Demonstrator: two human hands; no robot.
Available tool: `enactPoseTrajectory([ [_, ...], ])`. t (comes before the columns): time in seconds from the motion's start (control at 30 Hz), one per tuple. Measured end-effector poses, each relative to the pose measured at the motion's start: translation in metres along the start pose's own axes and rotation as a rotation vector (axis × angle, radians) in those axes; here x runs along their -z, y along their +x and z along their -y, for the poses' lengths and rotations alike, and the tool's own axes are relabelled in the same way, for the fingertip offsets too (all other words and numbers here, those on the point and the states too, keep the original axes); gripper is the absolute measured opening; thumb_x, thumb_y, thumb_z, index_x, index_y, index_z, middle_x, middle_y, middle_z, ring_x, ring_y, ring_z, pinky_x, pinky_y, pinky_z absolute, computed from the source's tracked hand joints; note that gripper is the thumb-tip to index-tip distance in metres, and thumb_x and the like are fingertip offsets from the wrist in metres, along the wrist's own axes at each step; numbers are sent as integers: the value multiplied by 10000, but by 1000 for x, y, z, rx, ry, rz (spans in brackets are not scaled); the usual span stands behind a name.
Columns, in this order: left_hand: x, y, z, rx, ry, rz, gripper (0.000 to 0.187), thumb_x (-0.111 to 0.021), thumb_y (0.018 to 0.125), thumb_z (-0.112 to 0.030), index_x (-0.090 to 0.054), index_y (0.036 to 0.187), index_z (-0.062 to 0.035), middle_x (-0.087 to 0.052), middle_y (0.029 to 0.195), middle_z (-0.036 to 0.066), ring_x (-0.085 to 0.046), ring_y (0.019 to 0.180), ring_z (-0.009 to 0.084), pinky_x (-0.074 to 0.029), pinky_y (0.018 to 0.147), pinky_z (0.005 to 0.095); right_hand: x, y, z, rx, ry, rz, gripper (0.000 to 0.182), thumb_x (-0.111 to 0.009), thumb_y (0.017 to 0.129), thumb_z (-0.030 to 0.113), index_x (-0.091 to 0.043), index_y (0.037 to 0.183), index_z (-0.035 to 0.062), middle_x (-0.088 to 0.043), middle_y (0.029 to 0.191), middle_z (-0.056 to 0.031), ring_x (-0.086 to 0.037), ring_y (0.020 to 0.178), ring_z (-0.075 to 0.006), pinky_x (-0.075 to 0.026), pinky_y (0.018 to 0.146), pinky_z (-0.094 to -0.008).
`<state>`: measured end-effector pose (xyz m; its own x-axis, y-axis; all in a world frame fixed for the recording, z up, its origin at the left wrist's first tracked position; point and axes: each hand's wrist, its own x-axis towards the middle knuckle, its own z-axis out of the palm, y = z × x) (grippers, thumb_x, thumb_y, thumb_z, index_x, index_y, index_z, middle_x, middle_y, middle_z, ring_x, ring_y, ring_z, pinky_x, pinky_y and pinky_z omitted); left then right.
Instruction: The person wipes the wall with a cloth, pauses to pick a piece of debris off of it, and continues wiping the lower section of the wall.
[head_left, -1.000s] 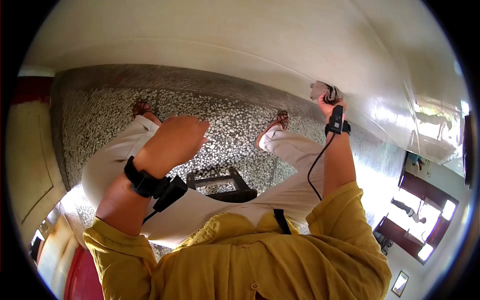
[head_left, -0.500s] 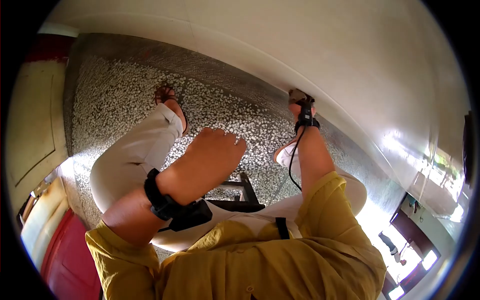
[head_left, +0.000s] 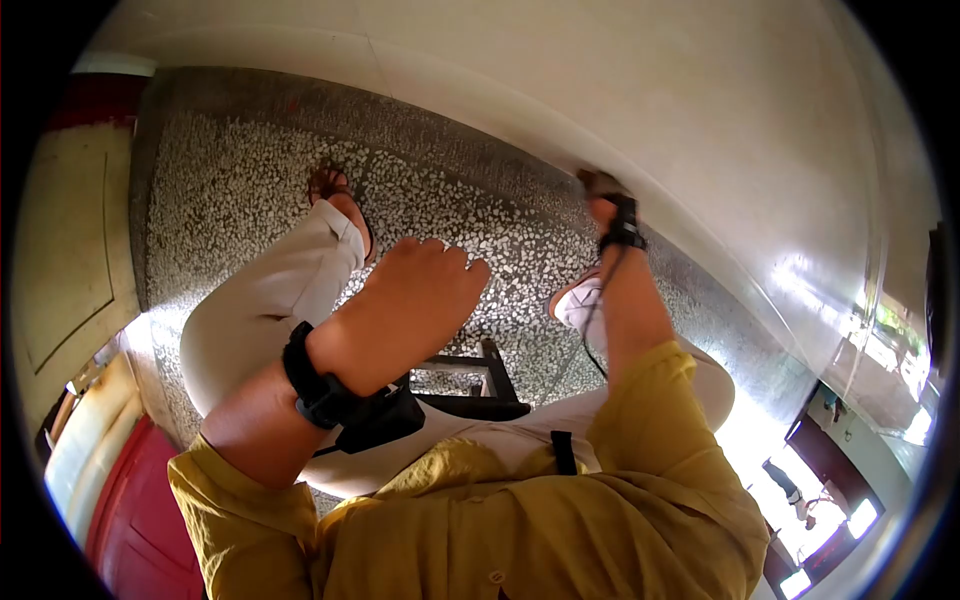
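My left hand [head_left: 405, 305] is held over the floor between my knees, knuckles up and fingers curled into a fist. Nothing sticks out of it; its palm is hidden. A black strap with a small device [head_left: 320, 390] circles that wrist. My right hand [head_left: 605, 210] reaches forward to the foot of the pale wall [head_left: 640, 90]. Its fingers close on a small brownish pad [head_left: 603, 184] held against or very near the wall; blur hides its exact kind. Another black strap [head_left: 622, 225] with a cable is on the right wrist.
Under me is a dark low stool [head_left: 490, 375]. My sandalled foot [head_left: 335, 190] stands on the speckled floor [head_left: 230, 180]. Cream panels [head_left: 65, 240] and a red panel [head_left: 150, 520] are on the left. At the lower right, a person [head_left: 785, 485] appears near a bright doorway.
My right hand and the pad have shifted slightly along the wall's foot, with the wrist turned and blurred. My left fist has risen slightly in view and stays closed.
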<state>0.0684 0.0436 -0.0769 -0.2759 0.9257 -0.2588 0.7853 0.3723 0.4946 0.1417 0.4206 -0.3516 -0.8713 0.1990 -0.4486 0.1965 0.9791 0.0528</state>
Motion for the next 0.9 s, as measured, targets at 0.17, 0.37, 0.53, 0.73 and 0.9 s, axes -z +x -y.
enactPoseTrajectory([
  [0.17, 0, -4, -2, -29, -20, -12, 184, -615, 828, -157, -579, 968, -44, -593, 778, 91, -603, 779, 271, -471, 696, 403, -49, -101, -178, -347, -1, -14, 484, -351, 928, 430, -488, 1307, 163, -523, 1324, -76, -493, 1190, -257, -384, 1045, -396],
  [0.37, 2, -6, -9, -49, 58, -1, 166, -600, 817, -120, -580, 964, -48, -588, 768, 87, -594, 771, 258, -466, 698, 393, -34, -122, -153, -187, 3095, -563, 371, -432, 899, 318, -575, 1137, 72, -619, 1136, -78, -587, 1000, -282, -520, 813, -452],
  [0.53, 11, -2, -10, -30, 6, 22, 217, -586, 779, -84, -582, 991, -39, -581, 781, 72, -584, 790, 234, -453, 709, 372, -50, -69, -102, -807, 2954, -807, 266, -517, 853, 334, -658, 995, 160, -667, 992, -20, -625, 833, -211, -540, 652, -397],
  [0.73, 11, 3, -13, -5, -8, 104, 331, -575, 760, -59, -575, 1089, -23, -578, 793, 67, -580, 803, 227, -450, 724, 353, -46, -32, -45, -918, 3050, -756, 196, -549, 830, 327, -605, 764, 151, -587, 649, 6, -507, 487, -143, -427, 435, -271],
  [0.9, 7, 10, -15, -28, 6, 130, 278, -604, 761, -89, -574, 1032, -36, -580, 783, 64, -583, 784, 236, -452, 724, 369, -81, 3, 10, -52, 3342, -268, 224, -487, 877, 305, -633, 894, 136, -641, 808, -25, -603, 693, -186, -514, 589, -324],
])
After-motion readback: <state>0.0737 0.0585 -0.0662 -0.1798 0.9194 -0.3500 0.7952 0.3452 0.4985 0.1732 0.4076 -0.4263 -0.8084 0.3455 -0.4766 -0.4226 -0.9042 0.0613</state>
